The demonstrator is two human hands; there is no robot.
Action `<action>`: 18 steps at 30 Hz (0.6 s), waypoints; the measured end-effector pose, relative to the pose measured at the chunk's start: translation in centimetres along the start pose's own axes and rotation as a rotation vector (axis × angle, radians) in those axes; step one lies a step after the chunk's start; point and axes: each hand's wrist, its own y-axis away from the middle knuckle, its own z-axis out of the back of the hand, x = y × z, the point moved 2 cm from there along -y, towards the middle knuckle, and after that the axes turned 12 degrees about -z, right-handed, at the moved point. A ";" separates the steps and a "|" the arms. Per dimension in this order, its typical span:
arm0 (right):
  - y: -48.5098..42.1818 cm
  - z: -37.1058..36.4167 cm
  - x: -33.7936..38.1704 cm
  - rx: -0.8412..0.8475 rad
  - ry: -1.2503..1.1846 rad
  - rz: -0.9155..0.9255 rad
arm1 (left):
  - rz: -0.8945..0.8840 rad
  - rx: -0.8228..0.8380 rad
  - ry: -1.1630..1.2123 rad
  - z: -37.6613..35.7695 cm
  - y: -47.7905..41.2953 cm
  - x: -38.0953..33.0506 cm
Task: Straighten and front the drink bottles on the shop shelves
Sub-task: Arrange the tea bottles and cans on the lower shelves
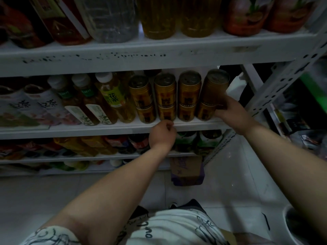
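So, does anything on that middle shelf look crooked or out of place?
Yes. The top gold can at the right end of the row tilts out of line, while the three stacks beside it stand straight. The right hand grips it near its base.

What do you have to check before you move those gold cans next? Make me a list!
1. Right hand has a grip: ok, its fingers curl round the top can at the right end of the row.
2. That top can stands straight: not ok, it tilts out of line with the can under it.
3. The other three gold stacks stand straight: ok.
4. Left hand is free to help: ok, it is curled by the shelf edge with nothing seen in it.
5. Room behind the tilted can to push it back: cannot tell, that spot is hidden.
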 end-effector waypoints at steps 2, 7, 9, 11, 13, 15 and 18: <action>0.3 -0.4 -1.2 -0.185 -0.002 -0.052 | 0.001 -0.019 0.007 1.0 0.2 1.2; 2.4 -2.8 -4.6 -0.577 0.156 -0.094 | -0.017 -0.048 -0.043 4.0 1.2 5.1; 2.6 -4.3 -6.5 -0.451 0.339 -0.129 | -0.035 -0.017 -0.092 4.9 1.8 7.0; 2.3 -5.2 -8.8 -0.299 0.549 -0.175 | -0.015 0.052 -0.146 5.3 2.1 8.9; 1.9 -5.6 -10.4 -0.230 0.673 -0.211 | 0.011 0.144 -0.204 5.0 2.1 10.4; 1.5 -5.8 -11.2 -0.230 0.704 -0.222 | 0.006 0.215 -0.262 4.6 2.1 11.4; 0.7 -6.0 -12.3 -0.252 0.710 -0.149 | -0.019 0.219 -0.291 3.7 1.6 12.5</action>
